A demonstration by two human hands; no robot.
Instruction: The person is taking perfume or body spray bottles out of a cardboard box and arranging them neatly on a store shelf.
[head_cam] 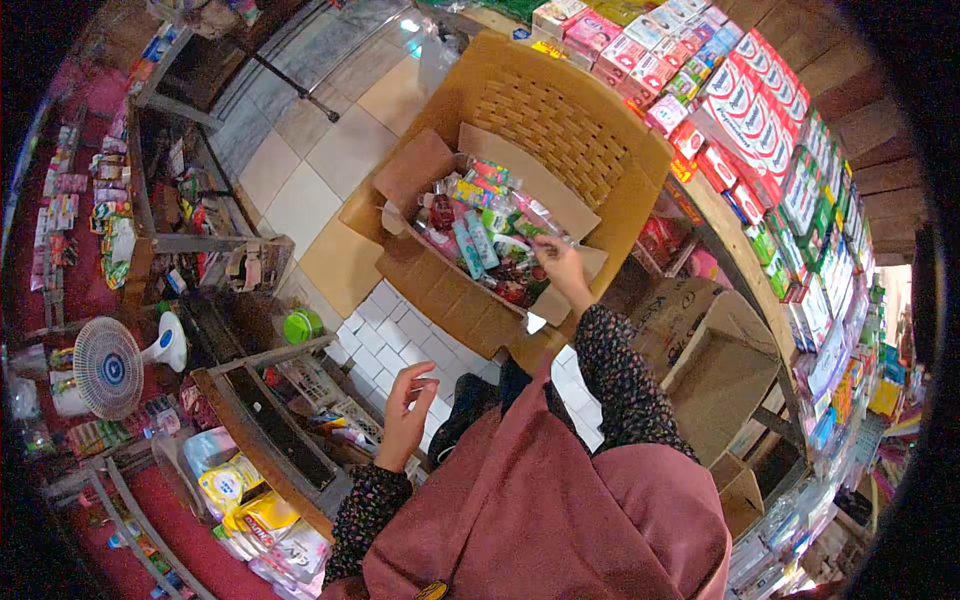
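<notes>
An open cardboard box [465, 289] full of mixed bottles and packets sits on a brown woven chair [555, 127]. My right hand [560, 262] reaches over the box's right side, its fingers at a clear plastic package [536, 214]; whether they grip it cannot be told. Near them, inside the box, lie two light-blue bottles [480, 240], a dark red bottle [442, 208] and a colourful packet [476, 193]. My left hand [409, 412] hovers to the lower left of the box, fingers apart and curled, holding nothing.
Shelves of stacked boxed goods [750, 120] curve along the right, with an empty cardboard box [720, 367] beneath. On the left are a white fan [109, 367], a wooden drawer unit [262, 442] and a green round container [302, 326]. Packets [259, 517] lie at the lower left.
</notes>
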